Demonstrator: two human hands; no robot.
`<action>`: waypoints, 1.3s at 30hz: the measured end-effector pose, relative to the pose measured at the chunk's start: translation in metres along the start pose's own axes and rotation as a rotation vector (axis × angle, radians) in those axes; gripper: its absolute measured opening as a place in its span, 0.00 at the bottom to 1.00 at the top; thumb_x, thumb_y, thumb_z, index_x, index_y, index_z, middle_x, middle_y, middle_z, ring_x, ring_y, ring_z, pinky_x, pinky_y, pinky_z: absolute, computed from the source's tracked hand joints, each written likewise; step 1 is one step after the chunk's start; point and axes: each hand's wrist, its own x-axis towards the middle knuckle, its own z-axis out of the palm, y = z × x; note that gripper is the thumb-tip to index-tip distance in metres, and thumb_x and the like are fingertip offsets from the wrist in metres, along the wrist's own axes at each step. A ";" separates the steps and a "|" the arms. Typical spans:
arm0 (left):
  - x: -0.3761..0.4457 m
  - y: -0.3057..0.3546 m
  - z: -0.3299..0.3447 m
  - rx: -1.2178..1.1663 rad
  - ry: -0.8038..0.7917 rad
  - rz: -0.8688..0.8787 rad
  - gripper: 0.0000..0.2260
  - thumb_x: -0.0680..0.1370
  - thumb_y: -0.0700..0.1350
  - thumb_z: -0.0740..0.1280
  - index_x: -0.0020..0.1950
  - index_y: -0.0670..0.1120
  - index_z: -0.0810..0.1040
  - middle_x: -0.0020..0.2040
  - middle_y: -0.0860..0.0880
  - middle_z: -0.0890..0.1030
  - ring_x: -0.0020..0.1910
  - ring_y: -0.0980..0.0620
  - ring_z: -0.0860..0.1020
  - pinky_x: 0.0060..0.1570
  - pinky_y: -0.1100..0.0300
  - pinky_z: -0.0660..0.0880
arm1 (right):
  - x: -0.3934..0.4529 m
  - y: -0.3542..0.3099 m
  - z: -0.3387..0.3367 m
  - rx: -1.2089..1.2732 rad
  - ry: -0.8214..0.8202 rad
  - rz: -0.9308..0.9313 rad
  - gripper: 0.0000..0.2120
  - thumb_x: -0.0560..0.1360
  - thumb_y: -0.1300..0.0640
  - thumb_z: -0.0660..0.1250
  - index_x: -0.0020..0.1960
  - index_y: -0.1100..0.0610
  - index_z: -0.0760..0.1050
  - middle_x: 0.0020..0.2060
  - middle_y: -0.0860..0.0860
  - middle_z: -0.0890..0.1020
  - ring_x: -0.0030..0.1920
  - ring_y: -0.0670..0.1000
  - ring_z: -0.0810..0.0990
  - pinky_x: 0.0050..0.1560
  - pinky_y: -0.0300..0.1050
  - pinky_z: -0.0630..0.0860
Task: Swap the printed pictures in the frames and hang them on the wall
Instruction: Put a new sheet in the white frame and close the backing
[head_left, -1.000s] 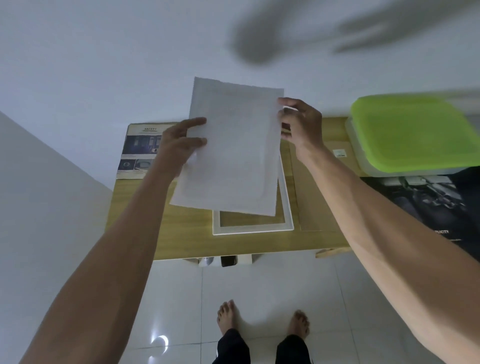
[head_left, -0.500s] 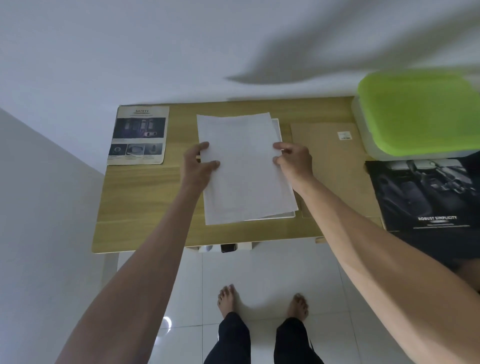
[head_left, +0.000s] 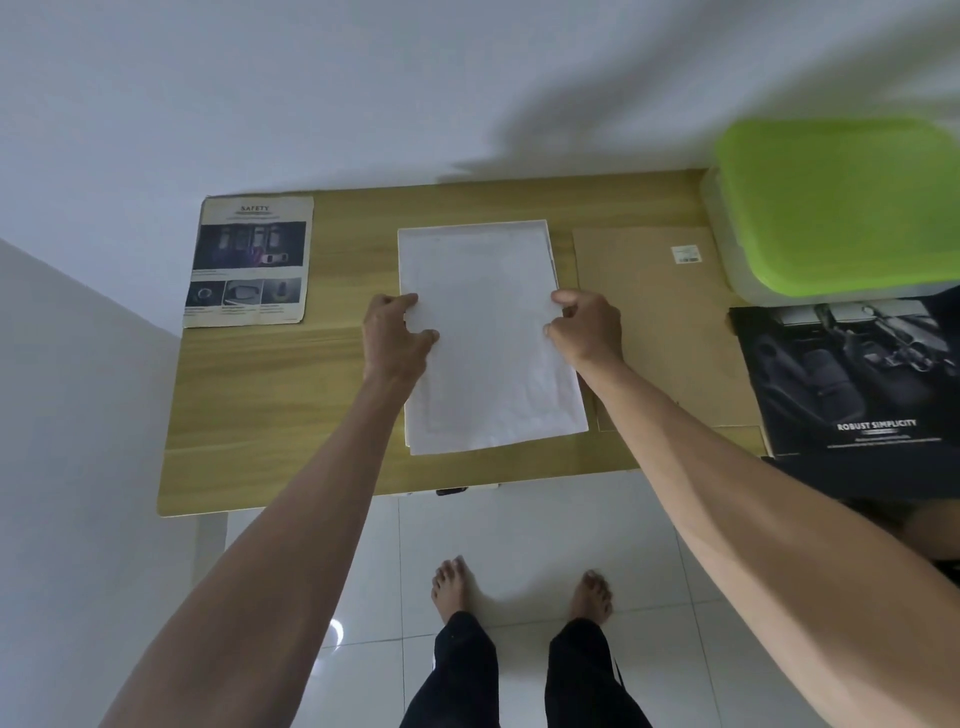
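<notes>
A white sheet of paper (head_left: 488, 332), blank side up, lies over the white picture frame on the wooden table (head_left: 270, 395); only a thin strip of the frame (head_left: 549, 244) shows at the sheet's far right edge. My left hand (head_left: 395, 338) pinches the sheet's left edge and my right hand (head_left: 584, 327) pinches its right edge. A printed "SAFETY" picture (head_left: 249, 260) lies flat at the table's far left. A dark car-interior print (head_left: 852, 379) lies at the right.
A brown backing board (head_left: 665, 322) with a small sticker lies right of the sheet. A box with a green lid (head_left: 836, 202) stands at the back right against the white wall. Below the table's near edge are white floor tiles and my bare feet.
Both hands lowered the white sheet from mid-air down onto the frame. It now covers the frame almost fully and lies flatter.
</notes>
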 end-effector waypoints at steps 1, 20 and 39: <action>0.001 0.000 0.001 0.018 0.000 0.003 0.28 0.71 0.38 0.77 0.70 0.41 0.76 0.62 0.43 0.75 0.56 0.44 0.77 0.51 0.60 0.73 | 0.003 0.000 0.000 -0.018 -0.001 -0.004 0.28 0.74 0.68 0.66 0.72 0.55 0.74 0.56 0.53 0.83 0.47 0.48 0.79 0.45 0.37 0.72; 0.006 0.008 0.002 0.177 0.070 -0.041 0.25 0.75 0.46 0.74 0.70 0.45 0.75 0.64 0.44 0.71 0.63 0.44 0.70 0.49 0.56 0.70 | 0.014 -0.003 0.008 -0.292 0.019 -0.066 0.21 0.75 0.53 0.70 0.67 0.47 0.75 0.62 0.53 0.73 0.53 0.56 0.79 0.49 0.47 0.79; -0.067 0.174 0.154 0.160 -0.316 -0.033 0.30 0.76 0.53 0.70 0.75 0.44 0.66 0.71 0.38 0.67 0.71 0.37 0.65 0.66 0.46 0.68 | 0.025 0.100 -0.142 -0.190 0.139 0.211 0.23 0.75 0.61 0.64 0.69 0.55 0.76 0.67 0.56 0.79 0.64 0.58 0.78 0.58 0.45 0.76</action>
